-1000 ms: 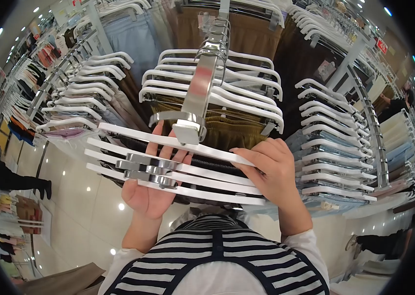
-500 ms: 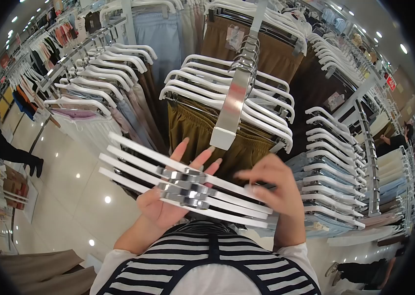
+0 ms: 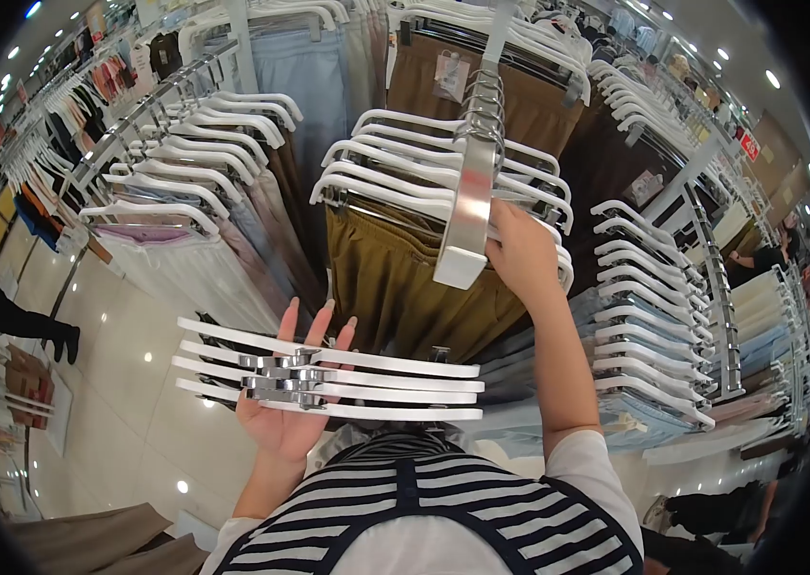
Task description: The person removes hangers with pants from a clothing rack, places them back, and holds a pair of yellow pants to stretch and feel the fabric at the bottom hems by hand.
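Several white hangers with silver metal hooks lie stacked across my left hand, low in front of my body. Its fingers extend behind the hangers and show above them. My right hand is raised at the display arm, with its fingers curled at a white hanger just right of the metal. The fingertips are partly hidden behind the arm. Olive pants with a gathered waistband hang below, among several white hangers on this arm.
White hangers with light pants hang at the left, and hangers with blue jeans at the right. Brown pants hang behind. A person's dark-clothed legs are on the left aisle's tiled floor.
My right hand has moved from the hangers in my left hand up to the display arm. My left hand and its hangers have shifted left and levelled out.
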Demonstrator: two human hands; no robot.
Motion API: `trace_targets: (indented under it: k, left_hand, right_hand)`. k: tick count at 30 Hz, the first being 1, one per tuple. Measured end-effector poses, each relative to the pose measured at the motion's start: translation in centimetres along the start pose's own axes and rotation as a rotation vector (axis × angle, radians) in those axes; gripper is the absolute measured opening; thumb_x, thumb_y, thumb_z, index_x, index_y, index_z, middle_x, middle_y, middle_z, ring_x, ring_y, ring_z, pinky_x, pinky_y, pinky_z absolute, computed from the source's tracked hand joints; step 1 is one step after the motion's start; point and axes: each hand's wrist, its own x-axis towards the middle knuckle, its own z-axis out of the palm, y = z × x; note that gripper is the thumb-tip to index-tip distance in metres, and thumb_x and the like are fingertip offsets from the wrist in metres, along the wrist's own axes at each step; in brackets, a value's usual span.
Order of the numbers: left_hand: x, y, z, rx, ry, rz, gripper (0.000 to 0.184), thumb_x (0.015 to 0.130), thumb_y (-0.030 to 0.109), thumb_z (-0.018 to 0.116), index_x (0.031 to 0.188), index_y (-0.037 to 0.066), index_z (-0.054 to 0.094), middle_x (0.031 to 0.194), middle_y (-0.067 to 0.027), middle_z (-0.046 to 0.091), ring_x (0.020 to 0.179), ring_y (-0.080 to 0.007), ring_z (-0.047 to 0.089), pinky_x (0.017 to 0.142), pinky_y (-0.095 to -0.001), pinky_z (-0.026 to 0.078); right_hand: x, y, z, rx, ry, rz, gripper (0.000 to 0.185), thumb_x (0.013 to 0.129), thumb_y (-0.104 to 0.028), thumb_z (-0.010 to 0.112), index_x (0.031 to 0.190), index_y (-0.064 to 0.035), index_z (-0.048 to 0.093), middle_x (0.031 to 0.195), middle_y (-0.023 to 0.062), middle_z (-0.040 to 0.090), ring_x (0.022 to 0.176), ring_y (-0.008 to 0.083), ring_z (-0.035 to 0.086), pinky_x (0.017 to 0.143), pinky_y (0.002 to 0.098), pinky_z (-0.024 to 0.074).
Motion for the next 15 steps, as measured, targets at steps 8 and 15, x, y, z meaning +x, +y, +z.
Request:
trace_targets:
  k: [8, 15]
  left_hand:
    - [-1.7, 2.8, -0.9, -0.031, 0.082, 0.135, 0.091, 0.073, 0.028, 0.061, 0.139, 0.011, 0.000, 0.144, -0.0192, -0.003, 0.132, -0.0389, -0.003, 0.105, -0.0493, 0.015]
    - [-2.0, 4.2, -1.7, -0.007, 0.107, 0.130, 0.093, 0.070, 0.023, 0.062, 0.139, 0.010, 0.002, 0.143, -0.0204, 0.000, 0.132, -0.0373, -0.002, 0.106, -0.0476, 0.013]
  right_hand:
    - [-1.2, -1.6, -0.7, 0.080, 0.037, -0.046, 0.031, 0.062, -0.002, 0.063, 0.090, -0.0062, 0.052, 0.081, 0.0081, 0.054, 0.080, 0.0282, 0.054, 0.067, 0.0378, 0.0428]
    - [0.3, -1.3, -0.7, 0.026, 0.085, 0.075, 0.028, 0.063, 0.002, 0.058, 0.091, -0.0033, 0.053, 0.085, 0.0105, 0.052, 0.083, 0.0307, 0.053, 0.066, 0.0381, 0.0438]
